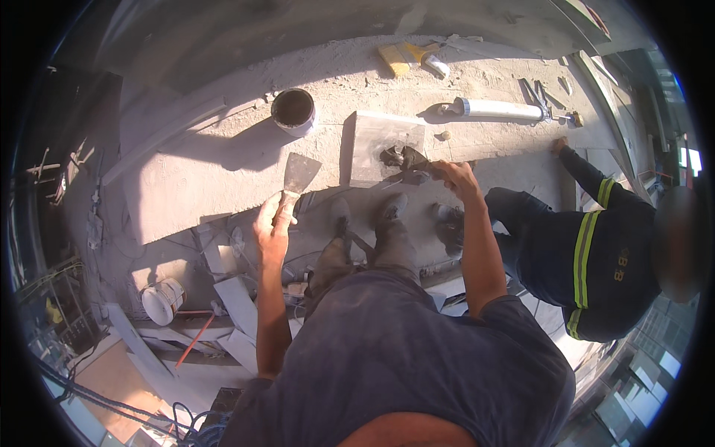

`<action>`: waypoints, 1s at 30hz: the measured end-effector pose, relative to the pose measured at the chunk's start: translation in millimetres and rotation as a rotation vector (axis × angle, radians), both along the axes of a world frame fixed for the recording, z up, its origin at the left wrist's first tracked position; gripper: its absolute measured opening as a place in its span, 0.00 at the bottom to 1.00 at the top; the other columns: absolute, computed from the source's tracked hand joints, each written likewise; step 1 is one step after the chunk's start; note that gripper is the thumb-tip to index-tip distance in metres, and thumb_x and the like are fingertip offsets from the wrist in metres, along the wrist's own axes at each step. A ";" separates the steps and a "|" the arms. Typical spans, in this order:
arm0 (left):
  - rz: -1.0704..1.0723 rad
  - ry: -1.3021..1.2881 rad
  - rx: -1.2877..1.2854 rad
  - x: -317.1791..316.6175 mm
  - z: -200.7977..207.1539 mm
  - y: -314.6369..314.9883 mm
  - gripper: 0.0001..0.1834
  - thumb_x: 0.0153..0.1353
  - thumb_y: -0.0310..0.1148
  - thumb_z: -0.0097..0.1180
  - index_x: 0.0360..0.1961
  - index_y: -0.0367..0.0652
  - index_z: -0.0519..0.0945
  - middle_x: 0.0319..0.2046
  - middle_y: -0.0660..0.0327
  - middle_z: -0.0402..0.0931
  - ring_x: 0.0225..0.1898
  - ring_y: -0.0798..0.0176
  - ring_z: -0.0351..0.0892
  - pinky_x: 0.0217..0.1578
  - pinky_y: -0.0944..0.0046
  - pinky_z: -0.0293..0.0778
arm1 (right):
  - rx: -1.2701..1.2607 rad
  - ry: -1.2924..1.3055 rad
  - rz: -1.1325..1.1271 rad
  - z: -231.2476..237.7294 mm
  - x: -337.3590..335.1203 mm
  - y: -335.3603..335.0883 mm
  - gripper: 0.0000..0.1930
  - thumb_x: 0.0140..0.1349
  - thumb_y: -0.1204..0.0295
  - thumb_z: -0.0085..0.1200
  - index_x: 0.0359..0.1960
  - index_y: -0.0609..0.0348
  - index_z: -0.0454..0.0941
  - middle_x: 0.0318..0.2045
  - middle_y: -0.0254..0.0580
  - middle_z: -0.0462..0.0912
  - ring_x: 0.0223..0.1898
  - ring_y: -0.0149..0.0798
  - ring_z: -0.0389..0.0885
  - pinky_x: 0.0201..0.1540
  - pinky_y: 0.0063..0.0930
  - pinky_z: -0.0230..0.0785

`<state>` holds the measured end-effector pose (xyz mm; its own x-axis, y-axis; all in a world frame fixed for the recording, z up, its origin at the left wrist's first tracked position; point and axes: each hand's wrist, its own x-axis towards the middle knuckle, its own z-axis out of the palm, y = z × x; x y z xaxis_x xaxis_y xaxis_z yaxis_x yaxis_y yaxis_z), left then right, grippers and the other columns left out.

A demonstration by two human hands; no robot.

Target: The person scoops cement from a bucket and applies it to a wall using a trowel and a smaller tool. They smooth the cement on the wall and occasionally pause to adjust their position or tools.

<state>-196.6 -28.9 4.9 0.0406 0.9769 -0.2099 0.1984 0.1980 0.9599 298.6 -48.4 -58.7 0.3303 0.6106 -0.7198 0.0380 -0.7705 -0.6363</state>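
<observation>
White can (306, 128), dark inside — left hand (272, 226) wrapped round scraper (302, 171), right hand (460, 181) closed on bladed tool (416, 163).

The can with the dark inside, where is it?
In the head view, the can stands left of centre, beyond the scraper in the left hand and left of the pale slab.

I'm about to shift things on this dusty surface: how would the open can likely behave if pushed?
The open can would probably roll if knocked over, since its wall is round. Standing upright on a gritty, dusty surface, it may drag or catch rather than glide. Its weight is hard to judge: the inside looks dark, hiding any fill level.
</observation>
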 end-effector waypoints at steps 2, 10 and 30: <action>0.054 0.009 -0.028 2.7 7.5 -0.6 0.19 0.77 0.34 0.65 0.64 0.36 0.85 0.45 0.64 0.87 0.33 0.74 0.79 0.35 0.70 0.72 | 0.144 0.004 0.229 -15.5 27.6 43.9 0.17 0.66 0.55 0.70 0.43 0.55 0.95 0.29 0.35 0.91 0.19 0.25 0.69 0.21 0.25 0.58; 0.075 0.073 0.011 10.9 25.8 -16.4 0.19 0.77 0.33 0.64 0.64 0.33 0.85 0.45 0.60 0.87 0.34 0.70 0.81 0.38 0.67 0.76 | -0.049 -0.787 1.400 69.1 -97.6 195.5 0.18 0.54 0.52 0.75 0.41 0.47 0.94 0.36 0.38 0.94 0.45 0.46 0.93 0.47 0.44 0.83; -0.246 0.053 -0.019 42.0 15.8 31.0 0.16 0.77 0.32 0.65 0.59 0.34 0.84 0.37 0.63 0.86 0.34 0.70 0.80 0.39 0.67 0.75 | 0.464 -0.824 0.306 13.5 -130.5 -56.4 0.22 0.72 0.70 0.60 0.67 0.49 0.86 0.39 0.49 0.88 0.43 0.50 0.87 0.48 0.41 0.81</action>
